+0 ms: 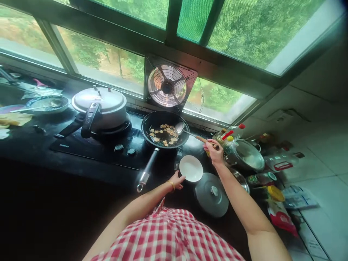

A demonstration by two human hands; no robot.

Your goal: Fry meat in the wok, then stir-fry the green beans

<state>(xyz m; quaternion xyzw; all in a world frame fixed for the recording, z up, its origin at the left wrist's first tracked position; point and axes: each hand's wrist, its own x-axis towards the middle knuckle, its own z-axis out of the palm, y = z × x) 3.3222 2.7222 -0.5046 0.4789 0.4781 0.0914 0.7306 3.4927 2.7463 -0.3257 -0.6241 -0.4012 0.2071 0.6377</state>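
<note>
My left hand (pixel 178 180) grips the near rim of a small white bowl (pixel 191 168) on the dark counter, just right of the pan's handle. My right hand (pixel 214 150) is closed on the wooden handle of a metal ladle (pixel 180 128), whose bowl rests in the right side of a black frying pan (pixel 165 129). Pale slices of food lie in the pan, which sits on the right burner of a black stove (pixel 108 145). The long pan handle (pixel 148 169) points toward me.
A pressure cooker (pixel 102 108) stands on the left burner. An exhaust fan (pixel 168 86) sits in the window behind. Right of the bowl are a grey pot lid (pixel 212 194), a lidded steel pot (pixel 244 156), an oil bottle (pixel 230 133) and packets.
</note>
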